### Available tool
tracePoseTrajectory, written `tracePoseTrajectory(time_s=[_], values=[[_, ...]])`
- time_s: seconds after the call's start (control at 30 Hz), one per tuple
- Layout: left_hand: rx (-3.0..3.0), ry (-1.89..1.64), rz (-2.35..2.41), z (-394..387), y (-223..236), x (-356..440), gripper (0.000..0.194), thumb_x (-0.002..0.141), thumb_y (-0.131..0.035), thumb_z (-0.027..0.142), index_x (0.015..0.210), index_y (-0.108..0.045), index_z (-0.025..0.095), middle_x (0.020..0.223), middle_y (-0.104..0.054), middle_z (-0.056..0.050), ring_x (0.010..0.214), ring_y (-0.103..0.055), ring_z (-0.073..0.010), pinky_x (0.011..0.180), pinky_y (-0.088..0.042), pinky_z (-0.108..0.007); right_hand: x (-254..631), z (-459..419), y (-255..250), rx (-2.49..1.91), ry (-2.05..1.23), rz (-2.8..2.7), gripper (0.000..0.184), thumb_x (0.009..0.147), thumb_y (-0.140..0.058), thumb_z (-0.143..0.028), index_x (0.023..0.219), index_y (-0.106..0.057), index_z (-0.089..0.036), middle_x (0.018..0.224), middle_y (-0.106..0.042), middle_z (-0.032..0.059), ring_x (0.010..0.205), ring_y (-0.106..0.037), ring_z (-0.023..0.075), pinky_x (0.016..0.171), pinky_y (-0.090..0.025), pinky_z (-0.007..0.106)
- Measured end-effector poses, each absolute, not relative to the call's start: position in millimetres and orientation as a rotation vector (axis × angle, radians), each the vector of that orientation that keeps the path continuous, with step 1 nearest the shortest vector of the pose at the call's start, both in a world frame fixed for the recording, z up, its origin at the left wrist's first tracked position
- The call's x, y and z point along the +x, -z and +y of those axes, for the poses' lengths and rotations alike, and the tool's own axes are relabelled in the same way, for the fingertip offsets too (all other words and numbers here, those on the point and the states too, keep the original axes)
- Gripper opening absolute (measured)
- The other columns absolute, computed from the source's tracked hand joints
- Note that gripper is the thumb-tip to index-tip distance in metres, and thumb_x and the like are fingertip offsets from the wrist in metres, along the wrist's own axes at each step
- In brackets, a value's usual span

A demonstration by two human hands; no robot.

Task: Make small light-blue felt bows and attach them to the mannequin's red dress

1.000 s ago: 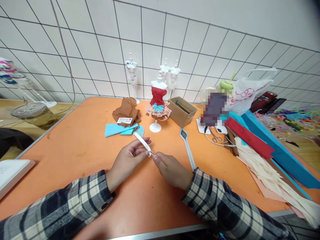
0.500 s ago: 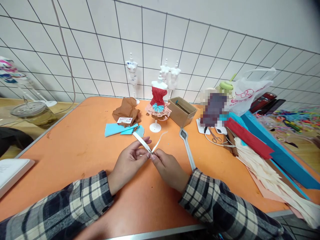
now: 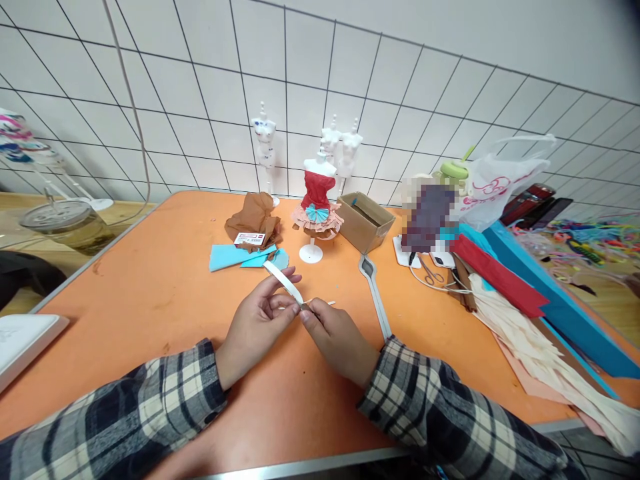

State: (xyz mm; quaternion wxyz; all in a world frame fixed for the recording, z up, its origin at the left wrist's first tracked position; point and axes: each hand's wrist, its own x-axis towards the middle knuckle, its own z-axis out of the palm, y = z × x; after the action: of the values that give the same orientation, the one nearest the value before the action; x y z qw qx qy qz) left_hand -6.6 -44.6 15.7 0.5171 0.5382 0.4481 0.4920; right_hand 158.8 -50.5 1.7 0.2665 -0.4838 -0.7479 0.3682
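Above the middle of the table, my left hand [image 3: 260, 319] is closed, pinching a narrow white strip [image 3: 283, 280] whose long end slants up and left over its fingers. My right hand [image 3: 340, 339] is closed too, its thumb and fingertip meeting the left hand's at the strip's near end. A short thin white end [image 3: 331, 303] pokes out behind the right fingers. Something small and dark shows between the fingertips, too small to name. Beyond the hands stands a small dress form [image 3: 320, 193] with a red bodice, a pink ruffled skirt and a blue bow.
Brown fabric [image 3: 253, 217] and folded blue paper [image 3: 235, 257] lie behind my left hand. Right of the dress form is a cardboard box [image 3: 367, 227]. Scissors [image 3: 430, 275], a white cable and cream strips [image 3: 525, 353] lie to the right. Bare white dress forms [image 3: 265, 143] stand behind.
The thin white end, upright between the hands before, has dropped low behind my right fingers. The longer strip now bends more near the fingertips. Both hands keep nearly the same place.
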Motion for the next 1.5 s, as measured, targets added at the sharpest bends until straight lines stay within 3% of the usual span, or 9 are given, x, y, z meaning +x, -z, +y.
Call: tracePoseTrajectory(time_s=[0.8, 1.0, 1.1, 1.17, 1.27, 1.33, 1.5], values=[[1.22, -1.182, 1.044, -45, -15, -6, 0.064, 0.076, -0.072, 0.028, 0.133, -0.046, 0.019, 0.127, -0.058, -0.012, 0.075, -0.063, -0.0107, 0.077, -0.053, -0.029, 161, -43, 0, -1.257, -1.033, -2.027, 0.029, 0.097, -0.038, -0.039, 0.077, -0.048, -0.021, 0.068, -0.05, -0.0029, 0.064, -0.046, 0.0127, 0.059, -0.03, 0.024], [1.208, -1.075, 0.931, -36, -17, -14, 0.078, 0.077, -0.073, 0.023, 0.145, -0.035, 0.023, 0.11, -0.066, -0.009, 0.082, -0.064, -0.0148, 0.08, -0.05, -0.03, 181, -29, -15, -1.205, -1.336, -2.011, 0.033, 0.096, -0.039, -0.043, 0.075, -0.05, -0.02, 0.06, -0.043, -0.0047, 0.057, -0.041, 0.0108, 0.053, -0.031, 0.022], [1.154, -1.088, 0.842, -35, -17, -18, 0.08, 0.08, -0.069, 0.023, 0.149, -0.029, 0.026, 0.117, -0.065, -0.011, 0.091, -0.064, -0.0175, 0.084, -0.049, -0.032, 189, -24, -19, -1.171, -1.464, -1.997, 0.035, 0.093, -0.043, -0.045, 0.072, -0.051, -0.019, 0.058, -0.039, -0.0054, 0.054, -0.037, 0.01, 0.051, -0.029, 0.022], [1.096, -1.107, 0.777, -35, -17, -19, 0.079, 0.082, -0.067, 0.024, 0.15, -0.026, 0.027, 0.122, -0.063, -0.012, 0.1, -0.063, -0.0206, 0.09, -0.047, -0.036, 189, -21, -18, -1.188, -1.38, -1.918, 0.032, 0.089, -0.052, -0.046, 0.072, -0.052, -0.019, 0.058, -0.036, -0.0065, 0.054, -0.034, 0.0094, 0.051, -0.027, 0.022], [1.044, -1.061, 0.723, -37, -17, -18, 0.082, 0.082, -0.066, 0.023, 0.151, -0.022, 0.03, 0.127, -0.061, -0.013, 0.107, -0.062, -0.0246, 0.096, -0.044, -0.041, 186, -20, -14, -1.263, -1.148, -1.73, 0.022, 0.083, -0.06, -0.041, 0.09, -0.059, -0.019, 0.056, -0.03, -0.0086, 0.052, -0.031, 0.0095, 0.05, -0.024, 0.023], [1.04, -1.021, 0.715, -39, -17, -17, 0.084, 0.082, -0.066, 0.024, 0.152, -0.02, 0.032, 0.13, -0.059, -0.013, 0.109, -0.061, -0.0264, 0.095, -0.045, -0.043, 183, -20, -12, -1.27, -1.078, -1.704, 0.027, 0.082, -0.061, -0.038, 0.102, -0.062, -0.02, 0.056, -0.031, -0.0087, 0.052, -0.032, 0.0099, 0.051, -0.024, 0.023], [1.047, -1.041, 0.739, -42, -19, -15, 0.08, 0.085, -0.063, 0.025, 0.151, -0.02, 0.037, 0.142, -0.048, -0.012, 0.113, -0.059, -0.0267, 0.095, -0.047, -0.045, 179, -21, -15, -1.332, -0.989, -1.616, 0.019, 0.08, -0.061, -0.035, 0.089, -0.062, -0.018, 0.06, -0.038, -0.0068, 0.056, -0.039, 0.0107, 0.054, -0.031, 0.024]])
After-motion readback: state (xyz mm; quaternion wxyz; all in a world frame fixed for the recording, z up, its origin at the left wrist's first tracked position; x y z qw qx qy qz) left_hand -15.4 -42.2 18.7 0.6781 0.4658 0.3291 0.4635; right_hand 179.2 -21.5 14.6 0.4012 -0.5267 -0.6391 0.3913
